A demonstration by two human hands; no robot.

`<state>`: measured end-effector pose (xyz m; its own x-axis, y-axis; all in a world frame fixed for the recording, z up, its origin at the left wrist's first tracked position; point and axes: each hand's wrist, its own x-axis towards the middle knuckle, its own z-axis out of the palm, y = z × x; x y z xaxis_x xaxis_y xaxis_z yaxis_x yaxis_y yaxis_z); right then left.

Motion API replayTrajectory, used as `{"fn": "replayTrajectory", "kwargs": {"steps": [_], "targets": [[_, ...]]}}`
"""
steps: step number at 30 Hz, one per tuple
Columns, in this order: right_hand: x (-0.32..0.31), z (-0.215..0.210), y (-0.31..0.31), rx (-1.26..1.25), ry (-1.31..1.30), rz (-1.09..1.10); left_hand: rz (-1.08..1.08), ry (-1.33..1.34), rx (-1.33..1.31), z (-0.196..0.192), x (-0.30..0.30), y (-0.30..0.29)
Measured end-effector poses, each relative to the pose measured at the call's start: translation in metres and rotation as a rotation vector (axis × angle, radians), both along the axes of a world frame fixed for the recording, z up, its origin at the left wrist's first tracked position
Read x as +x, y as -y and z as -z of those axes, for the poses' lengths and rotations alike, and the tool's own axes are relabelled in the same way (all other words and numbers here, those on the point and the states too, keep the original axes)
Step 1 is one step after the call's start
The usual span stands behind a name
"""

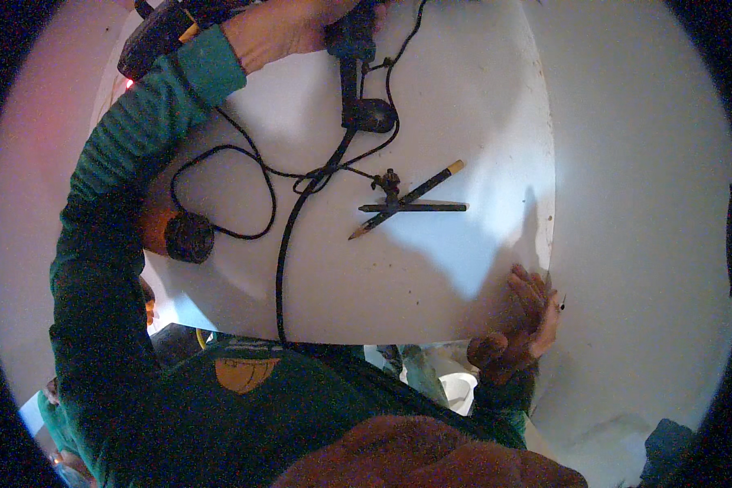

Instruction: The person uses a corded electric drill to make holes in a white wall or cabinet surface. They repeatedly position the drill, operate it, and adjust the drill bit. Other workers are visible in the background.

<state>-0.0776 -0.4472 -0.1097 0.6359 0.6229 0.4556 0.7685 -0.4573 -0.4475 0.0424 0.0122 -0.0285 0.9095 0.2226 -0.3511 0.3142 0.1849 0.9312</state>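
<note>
Tool (pixel 350 50), black and handled, is sitting right in the left hand (pixel 289 37), and the fingers are closing round its upper part at the very top of the view! A dark shaft is running from that grip back toward the body, and a rounded black end (pixel 374 115) is lying just beyond it. From there a thick black cable (pixel 281 268) is trailing toward the person's chest, crossing the white work surface (pixel 342 293) to its near edge. A thinner cord (pixel 274 199) is looping below and left of the grip, running to a round dark piece (pixel 189 237) near the left sleeve (pixel 138 150). Below and right of the grip, a small key-like piece (pixel 389 180) is hanging on the cord's end, and just under it a pencil (pixel 423 189) is crossing a dark stick (pixel 443 207), its sharpened point facing down-left. Left of the grip, a bulky dark object (pixel 159 41) is standing behind the forearm.

Well apart from the grip, far down to the right, the right hand (pixel 529 317) is resting by the surface's edge, spreading its fingers away from the thumb. A tiny dark tip (pixel 561 306) is showing beside those fingers; whether they are pinching it, I cannot tell.
</note>
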Motion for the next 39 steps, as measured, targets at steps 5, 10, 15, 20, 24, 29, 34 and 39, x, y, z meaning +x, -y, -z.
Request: {"fn": "replayTrajectory", "kwargs": {"steps": [5,10,15,20,24,29,34,39], "targets": [[0.000,0.017,0.013,0.082,-0.126,0.002,0.026,0.006,-0.082,0.004,-0.001,-0.004],[-0.006,0.009,-0.001,0.043,0.036,0.027,0.010,-0.007,-0.052,0.008,0.005,0.004],[-0.004,-0.013,-0.011,-0.101,0.082,0.028,-0.020,0.023,-0.031,0.006,-0.005,-0.001],[-0.008,-0.011,-0.010,-0.139,-0.008,0.108,0.003,-0.002,-0.038,0.003,-0.003,-0.002],[-0.009,-0.011,-0.016,-0.086,-0.020,0.112,0.006,0.019,-0.088,0.007,0.000,-0.002],[-0.009,-0.012,-0.014,-0.058,-0.034,0.108,-0.020,0.011,-0.107,0.006,0.001,-0.004],[-0.012,-0.011,-0.014,-0.035,-0.040,0.113,-0.039,-0.002,-0.041,0.002,-0.001,0.002],[-0.015,-0.013,-0.016,-0.116,-0.083,0.147,-0.042,0.000,-0.037,0.002,-0.004,0.003]]}}
